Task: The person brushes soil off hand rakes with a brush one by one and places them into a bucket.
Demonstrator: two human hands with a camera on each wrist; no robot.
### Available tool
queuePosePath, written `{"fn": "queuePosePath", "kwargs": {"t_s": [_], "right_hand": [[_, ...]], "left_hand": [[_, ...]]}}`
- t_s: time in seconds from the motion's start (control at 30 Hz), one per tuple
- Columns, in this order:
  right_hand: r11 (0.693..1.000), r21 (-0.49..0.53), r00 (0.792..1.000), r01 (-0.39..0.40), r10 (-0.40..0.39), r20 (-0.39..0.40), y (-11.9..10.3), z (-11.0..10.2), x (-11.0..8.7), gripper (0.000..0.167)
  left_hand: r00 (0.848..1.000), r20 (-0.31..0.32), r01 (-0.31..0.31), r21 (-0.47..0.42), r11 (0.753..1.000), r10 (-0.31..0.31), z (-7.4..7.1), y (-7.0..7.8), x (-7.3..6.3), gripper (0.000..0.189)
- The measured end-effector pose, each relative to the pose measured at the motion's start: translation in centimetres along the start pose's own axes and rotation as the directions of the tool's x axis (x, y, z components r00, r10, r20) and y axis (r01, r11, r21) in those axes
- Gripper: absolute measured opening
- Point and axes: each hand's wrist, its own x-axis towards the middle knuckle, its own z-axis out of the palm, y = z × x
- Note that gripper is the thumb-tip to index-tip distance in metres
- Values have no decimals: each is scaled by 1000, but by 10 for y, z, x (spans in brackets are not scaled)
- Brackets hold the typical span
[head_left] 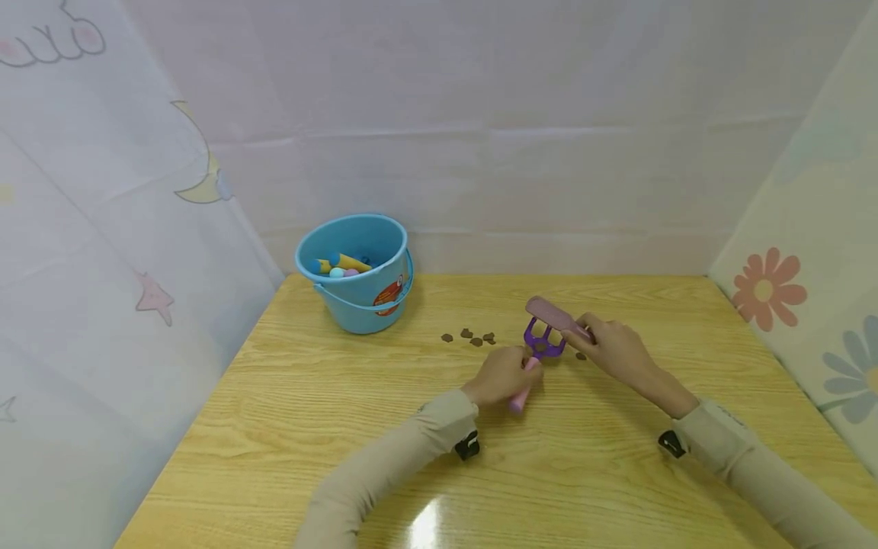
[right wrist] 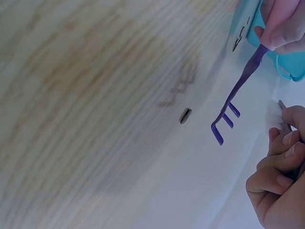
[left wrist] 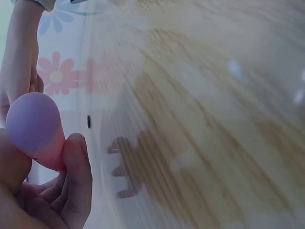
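My left hand (head_left: 501,375) grips the pink handle of a small toy rake (head_left: 544,347) with a purple three-pronged head. In the right wrist view the tines hang above the tabletop. A flat mauve brush-shaped tool (head_left: 551,313) is held by its narrow end in my right hand (head_left: 620,352), fingers curled round it. Its broad head overlaps the tines in the head view. The left wrist view shows the lilac end of the rake handle (left wrist: 35,119) between thumb and fingers. A brown bit (right wrist: 186,116) lies on the table below the rake; a brown patch shows at the rake's head.
Several small brown bits (head_left: 476,342) lie on the wooden table (head_left: 309,442) left of the rake. A blue bucket (head_left: 366,313) with yellow sticks and round things inside stands at the back left. Patterned cloth (head_left: 514,175) hangs behind and at both sides.
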Motion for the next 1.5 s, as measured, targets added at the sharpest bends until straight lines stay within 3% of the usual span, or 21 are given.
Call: {"fn": "queuePosePath", "kwargs": {"t_s": [0.23,0.67,0.97,1.27,1.5], "right_hand": [[998,-51,999,32,-31,17,-4,8,0,31],[989,-49,990,136,-134,42,-18,17,3,21],[994,-98,999,47,-46,18,-15,15,3,26],[990,-58,991,132,-129,47,-19,19,5,21],[994,-74,996,84,-81,32,-17,17,3,23]], "left_hand": [[999,-35,29,-57,998,-31,-15,-10,-5,19],[993,-110,42,-31,999,-46,-32,-24,-9,23],[990,-125,63,-23,998,-65,-37,-29,-13,22],[990,-132,52,5,999,-51,-36,-29,-12,20],[989,-117,86,-14,996,-87,-38,-27,-14,23]]}}
